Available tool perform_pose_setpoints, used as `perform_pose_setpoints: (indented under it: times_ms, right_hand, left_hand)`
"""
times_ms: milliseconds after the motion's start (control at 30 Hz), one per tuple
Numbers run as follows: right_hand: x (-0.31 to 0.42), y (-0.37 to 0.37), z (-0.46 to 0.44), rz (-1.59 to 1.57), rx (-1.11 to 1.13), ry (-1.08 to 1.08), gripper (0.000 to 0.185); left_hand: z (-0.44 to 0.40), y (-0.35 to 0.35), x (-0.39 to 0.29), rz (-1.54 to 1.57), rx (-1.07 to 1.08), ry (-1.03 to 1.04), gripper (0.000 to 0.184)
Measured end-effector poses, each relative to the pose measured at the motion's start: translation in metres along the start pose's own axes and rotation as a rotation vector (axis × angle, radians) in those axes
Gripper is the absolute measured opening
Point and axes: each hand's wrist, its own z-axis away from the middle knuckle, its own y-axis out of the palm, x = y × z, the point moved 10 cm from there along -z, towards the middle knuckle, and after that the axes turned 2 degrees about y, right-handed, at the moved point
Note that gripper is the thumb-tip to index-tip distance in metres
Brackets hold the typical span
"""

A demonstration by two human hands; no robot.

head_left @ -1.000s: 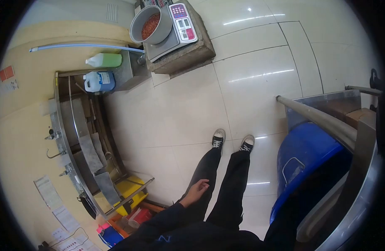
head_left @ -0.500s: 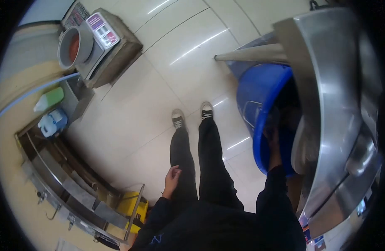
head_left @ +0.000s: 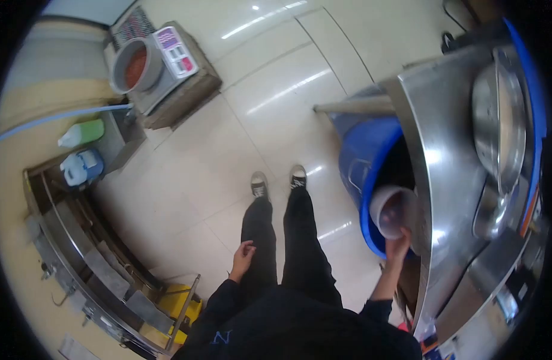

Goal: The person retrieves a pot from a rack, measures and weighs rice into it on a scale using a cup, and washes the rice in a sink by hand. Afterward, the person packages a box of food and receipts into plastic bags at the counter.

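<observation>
My right hand (head_left: 397, 245) grips the lower side of a translucent plastic tub (head_left: 381, 204), which is tilted with its mouth toward the upper left. Reddish matter shows inside, too blurred to name. Tub and hand are at the mouth of a big blue barrel (head_left: 355, 157), whose dark inside is mostly hidden. The barrel stands partly under the steel counter. Hanging by my left thigh, my left hand (head_left: 244, 257) has loosely curled fingers and holds nothing that I can see.
Steel counter (head_left: 439, 180) with a metal bowl (head_left: 489, 120) on my right. At upper left, a grey pot (head_left: 121, 75) with red contents rests on a scale (head_left: 177, 54). Green (head_left: 87, 133) and blue (head_left: 81, 168) jugs, a steel rack (head_left: 78, 240) and a yellow bucket (head_left: 183, 306) are on my left.
My right hand has come up from inside the barrel, and the tub now shows clearly in it at the barrel's mouth. My left hand stays by my thigh. The view has shifted slightly.
</observation>
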Motion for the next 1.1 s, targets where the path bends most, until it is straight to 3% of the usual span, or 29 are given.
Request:
perform_pose_setpoints:
  times_ms: [67,133,267,300,367,467,567,633,733,867,1000,1100]
  right_hand:
    - [0.010,0.007,0.017,0.211,-0.110,-0.019,0.056]
    - [0.009,0.046,0.020,0.420,-0.010,-0.017,0.060]
    - [-0.047,0.186,0.001,0.522,0.231,0.107,0.068]
    - [-0.065,0.231,-0.003,0.542,0.266,0.110,0.059]
    - [-0.114,0.315,-0.030,0.653,0.311,0.161,0.062]
    - [-0.177,0.459,-0.068,0.752,0.378,0.027,0.075]
    - [-0.239,0.595,-0.099,0.726,0.542,-0.152,0.077]
    - [-0.265,0.672,-0.122,0.884,0.554,-0.612,0.078]
    - [-0.296,0.771,-0.102,1.140,0.616,-1.094,0.078]
    - [-0.342,0.843,-0.123,1.215,0.731,-1.300,0.078]
    - [-0.337,0.877,-0.159,1.185,0.730,-1.331,0.076]
    - [-0.321,0.880,-0.208,1.072,0.622,-1.080,0.073]
  left_hand:
    - [0.002,-0.012,0.010,0.007,-0.028,0.006,0.029]
    - [0.002,-0.020,0.008,0.029,-0.065,0.009,0.029]
    - [0.002,-0.035,0.014,0.107,-0.108,0.016,0.030]
    - [0.002,-0.040,0.013,0.123,-0.116,0.013,0.029]
    - [0.002,-0.052,0.013,0.159,-0.124,0.000,0.029]
    - [0.000,-0.085,0.021,0.275,-0.212,0.009,0.028]
    - [0.005,-0.143,0.035,0.316,-0.408,0.017,0.027]
    - [0.022,-0.177,0.049,0.355,-0.530,-0.048,0.026]
    - [0.043,-0.200,0.074,0.401,-0.628,-0.171,0.027]
    - [0.057,-0.185,0.075,0.463,-0.773,-0.242,0.027]
    - [0.012,-0.130,0.018,0.455,-0.551,-0.271,0.029]
    - [-0.035,-0.110,-0.062,0.573,-0.388,-0.293,0.032]
